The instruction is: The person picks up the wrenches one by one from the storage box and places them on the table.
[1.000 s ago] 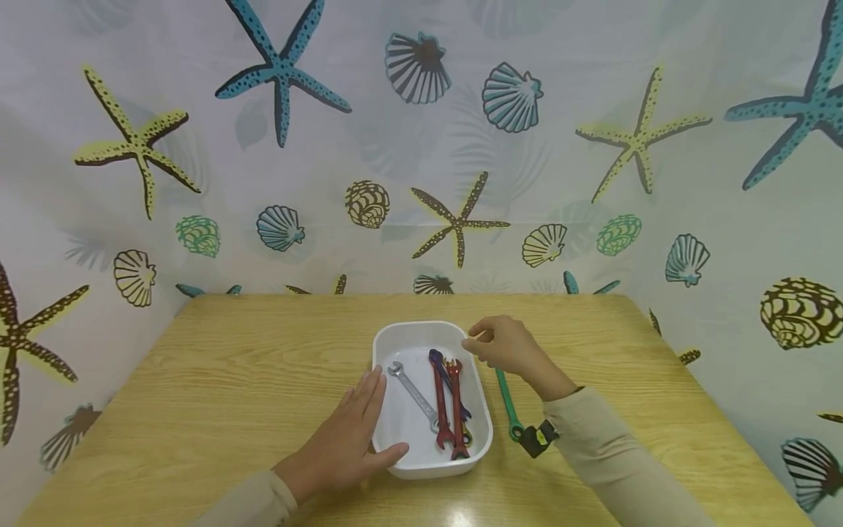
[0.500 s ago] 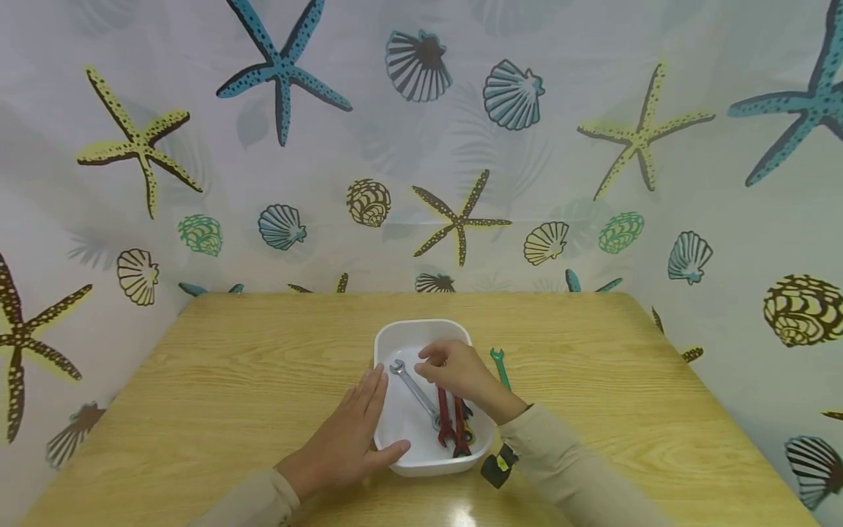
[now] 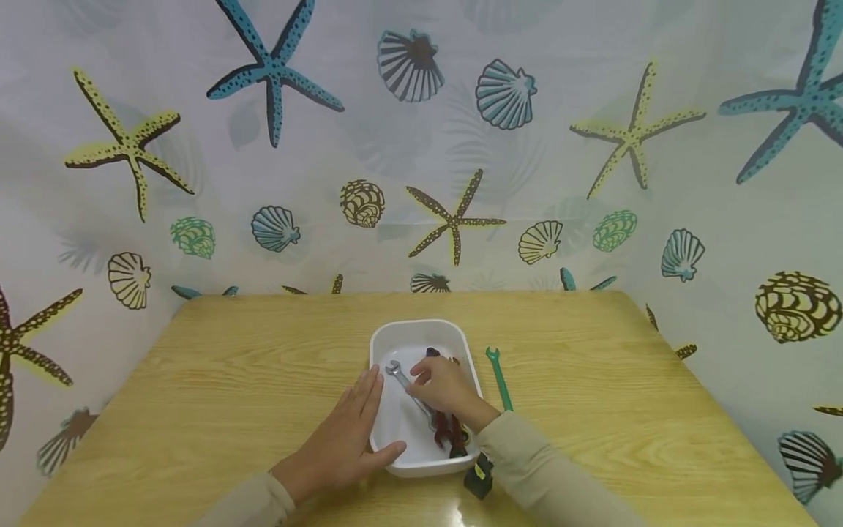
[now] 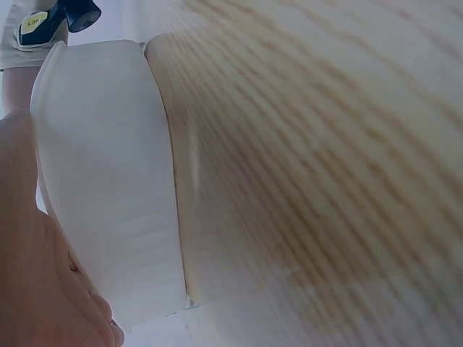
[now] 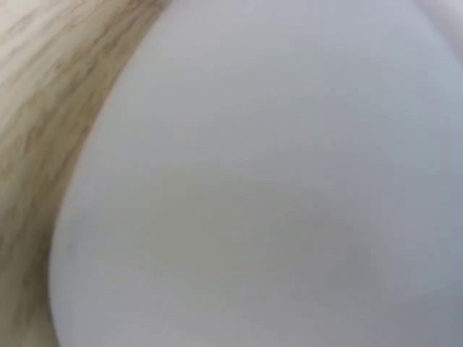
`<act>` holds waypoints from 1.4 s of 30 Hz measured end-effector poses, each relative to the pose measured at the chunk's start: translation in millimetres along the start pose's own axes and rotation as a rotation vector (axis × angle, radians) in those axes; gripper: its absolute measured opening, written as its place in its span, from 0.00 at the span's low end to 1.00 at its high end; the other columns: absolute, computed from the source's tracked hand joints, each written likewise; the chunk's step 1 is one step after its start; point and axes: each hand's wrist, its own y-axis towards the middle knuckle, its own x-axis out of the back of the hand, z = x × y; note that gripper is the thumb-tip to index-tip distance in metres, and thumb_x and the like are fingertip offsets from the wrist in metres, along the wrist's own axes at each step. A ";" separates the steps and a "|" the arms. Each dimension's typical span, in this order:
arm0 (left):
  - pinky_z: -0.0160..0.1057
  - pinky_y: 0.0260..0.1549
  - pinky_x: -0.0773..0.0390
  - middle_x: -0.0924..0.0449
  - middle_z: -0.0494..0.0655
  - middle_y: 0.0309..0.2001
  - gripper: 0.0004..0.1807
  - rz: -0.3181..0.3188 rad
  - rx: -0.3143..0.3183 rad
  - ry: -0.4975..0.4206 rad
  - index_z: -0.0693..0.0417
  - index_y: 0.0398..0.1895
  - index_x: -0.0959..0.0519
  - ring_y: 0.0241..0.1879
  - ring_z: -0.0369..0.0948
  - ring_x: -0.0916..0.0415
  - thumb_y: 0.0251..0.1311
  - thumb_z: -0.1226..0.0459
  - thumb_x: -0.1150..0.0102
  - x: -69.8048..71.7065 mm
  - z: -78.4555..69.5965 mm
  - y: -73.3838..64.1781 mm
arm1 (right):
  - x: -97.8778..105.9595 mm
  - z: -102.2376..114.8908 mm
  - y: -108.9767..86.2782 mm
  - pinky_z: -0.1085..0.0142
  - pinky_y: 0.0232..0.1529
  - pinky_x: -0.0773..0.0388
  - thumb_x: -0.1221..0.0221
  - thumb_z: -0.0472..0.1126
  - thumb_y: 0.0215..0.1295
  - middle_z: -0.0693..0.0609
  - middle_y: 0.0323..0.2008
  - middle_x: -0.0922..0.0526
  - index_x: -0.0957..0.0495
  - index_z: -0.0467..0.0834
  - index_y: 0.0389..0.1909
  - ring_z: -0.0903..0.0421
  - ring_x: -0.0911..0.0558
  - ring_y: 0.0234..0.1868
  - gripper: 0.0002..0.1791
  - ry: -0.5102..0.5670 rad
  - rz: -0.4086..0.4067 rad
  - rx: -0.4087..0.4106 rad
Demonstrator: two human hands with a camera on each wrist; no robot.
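Right hand [image 3: 443, 386] sits inside the tray [image 3: 380, 344], fingers curled down over the silver wrench [image 3: 397, 372]. Whether the grip has actually closed on the shaft cannot be told: the fingertips hide the contact, and the right wrist view shows only blurred white plastic. The wrench lies diagonally on the tray floor, its open head toward the far left and clear of the hand. Just right of it, partly under the palm, lie the red wrenches [image 3: 450, 434] and a dark blue one [image 3: 431, 353].

Left hand [image 3: 344, 438] lies flat and open along the tray's left wall, thumb hooked round the near corner; the left wrist view confirms palm against the wall [image 4: 108, 181]. A green wrench [image 3: 498, 377] rests on the worktop [image 3: 230, 366] just right of the tray, apart from it.

Assessment: a sound pick calls for pinching the silver shaft near mid-length, thumb opposite fingers, and raising it level so the head clears the rim. Risk noted: the red pair lies close enough to be dragged along. The bracing hand is judged well placed to stop the light tray sliding.
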 end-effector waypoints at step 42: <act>0.55 0.69 0.51 0.67 0.57 0.76 0.53 0.005 0.003 -0.005 0.67 0.74 0.58 0.75 0.50 0.65 0.64 0.34 0.60 1.1 -2.1 -2.1 | -11.0 0.6 -7.4 0.67 0.27 0.23 0.32 0.31 0.46 0.49 0.23 0.22 0.19 0.33 0.33 0.56 0.25 0.24 0.11 -0.318 0.057 0.069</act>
